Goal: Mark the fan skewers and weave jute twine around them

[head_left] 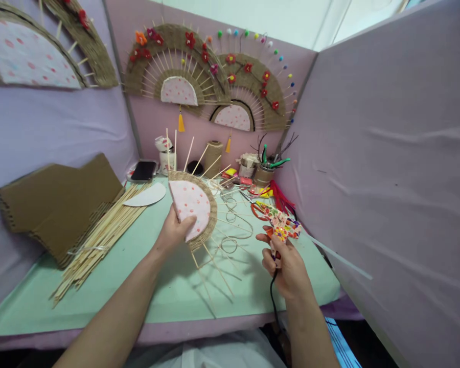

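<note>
Held up above the table is a half-round woven fan [210,209], with a white, red-dotted half-disc on its face and thin wooden sticks fanning out from its rim. My left hand [176,227] grips it by the straight edge, thumb across the dotted face. On the right, my right hand [285,260] is wrapped around the handle of a flower-patterned glue gun [281,227], whose black cord hangs down below. A loose length of twine [230,245] lies in loops on the table behind the fan. Orange-handled scissors [256,208] rest beyond the glue gun.
Cardboard [61,194], a bundle of thin sticks [99,240] and a white cut-out [147,195] lie at left. A twine spool [213,158], a phone [144,170] and a jar with green-handled pliers [264,174] stand along the back. Finished fans [172,46] hang on the partition.
</note>
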The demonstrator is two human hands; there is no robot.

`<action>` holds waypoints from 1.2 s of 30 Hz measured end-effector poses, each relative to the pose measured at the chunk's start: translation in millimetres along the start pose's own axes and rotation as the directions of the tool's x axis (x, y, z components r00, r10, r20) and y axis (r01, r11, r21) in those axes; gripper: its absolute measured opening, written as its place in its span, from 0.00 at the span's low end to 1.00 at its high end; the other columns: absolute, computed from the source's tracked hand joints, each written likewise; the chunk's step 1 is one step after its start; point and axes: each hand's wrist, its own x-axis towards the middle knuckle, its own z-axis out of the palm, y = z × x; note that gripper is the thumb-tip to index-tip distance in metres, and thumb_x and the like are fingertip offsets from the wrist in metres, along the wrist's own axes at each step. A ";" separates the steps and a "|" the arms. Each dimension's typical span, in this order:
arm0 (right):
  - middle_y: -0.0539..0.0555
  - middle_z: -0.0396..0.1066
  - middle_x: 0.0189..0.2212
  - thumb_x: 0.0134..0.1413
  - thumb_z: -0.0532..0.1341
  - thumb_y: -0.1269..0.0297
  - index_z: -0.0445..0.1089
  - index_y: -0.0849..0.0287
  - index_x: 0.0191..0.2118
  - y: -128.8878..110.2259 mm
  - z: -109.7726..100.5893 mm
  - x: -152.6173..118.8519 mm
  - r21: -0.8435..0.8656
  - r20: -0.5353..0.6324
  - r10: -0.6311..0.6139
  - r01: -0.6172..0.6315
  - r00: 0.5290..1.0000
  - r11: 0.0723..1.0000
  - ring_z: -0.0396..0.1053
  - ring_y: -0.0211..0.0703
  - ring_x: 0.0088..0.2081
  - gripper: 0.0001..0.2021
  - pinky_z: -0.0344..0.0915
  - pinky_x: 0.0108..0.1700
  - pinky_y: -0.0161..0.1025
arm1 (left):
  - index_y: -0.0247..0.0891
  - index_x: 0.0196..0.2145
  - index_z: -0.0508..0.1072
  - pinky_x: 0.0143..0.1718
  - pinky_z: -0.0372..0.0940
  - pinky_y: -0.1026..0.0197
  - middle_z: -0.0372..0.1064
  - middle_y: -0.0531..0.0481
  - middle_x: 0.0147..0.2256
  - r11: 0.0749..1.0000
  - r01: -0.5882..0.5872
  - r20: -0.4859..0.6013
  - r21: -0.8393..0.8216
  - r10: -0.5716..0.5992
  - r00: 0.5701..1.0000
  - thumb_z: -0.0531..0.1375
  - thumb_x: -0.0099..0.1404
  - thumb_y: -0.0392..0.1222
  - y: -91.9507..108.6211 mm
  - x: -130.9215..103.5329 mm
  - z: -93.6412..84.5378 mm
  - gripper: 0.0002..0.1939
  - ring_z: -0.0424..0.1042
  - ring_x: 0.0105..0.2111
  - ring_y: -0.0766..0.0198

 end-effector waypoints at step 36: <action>0.44 0.58 0.10 0.53 0.57 0.52 0.59 0.55 0.25 15.4 -2.9 -20.9 -0.761 0.166 0.126 0.046 0.978 0.647 0.56 0.36 0.16 0.14 0.54 0.22 0.35 | 0.35 0.49 0.62 0.48 0.63 0.51 0.69 0.44 0.46 0.996 -0.031 -0.031 -0.085 0.029 0.999 0.61 0.53 0.42 -1.5 -2.8 5.0 0.25 0.69 0.46 0.54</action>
